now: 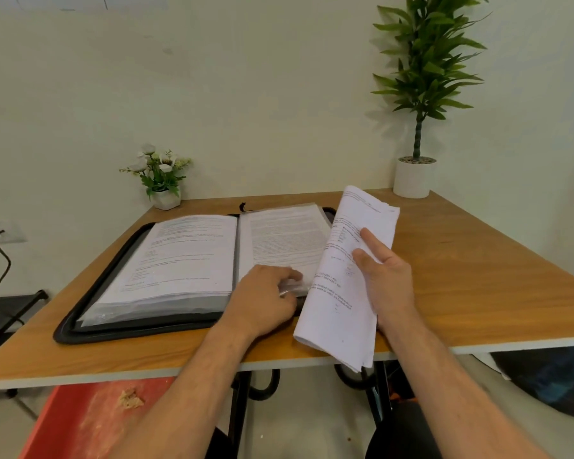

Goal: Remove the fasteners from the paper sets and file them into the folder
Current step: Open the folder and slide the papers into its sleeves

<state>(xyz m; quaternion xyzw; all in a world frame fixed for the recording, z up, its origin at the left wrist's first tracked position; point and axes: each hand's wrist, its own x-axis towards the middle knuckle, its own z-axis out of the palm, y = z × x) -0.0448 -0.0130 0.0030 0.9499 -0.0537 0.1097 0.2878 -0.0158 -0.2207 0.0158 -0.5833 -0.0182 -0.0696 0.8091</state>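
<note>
A: Pale wall behind, a wooden worktop [461,276] with a small flower pot [161,180] at the back left and a tall plant [418,94] at the back right. Where are the papers?

B: The folder [113,293] lies open flat on the worktop, its sleeves already filled. The right hand [386,276] holds a loose paper set [345,276] just beside the folder's right page, over the near edge; its grip is closed on the sheets, fingers in front, thumb hidden behind

A: And the left?

B: The left hand [265,299] rests on the right page's lower corner, fingers curled and pinching a clear sleeve [295,288], likely opening it

A: How will the set handle?

B: Light and floppy, I'd judge. It already curves in the hand, and the free top droops. Held mid-length along one edge it keeps some stiffness. The sleeve looks slick and thin, so its mouth wants holding apart. I can't see any fastener on the set, so whether it is off I cannot tell
</note>
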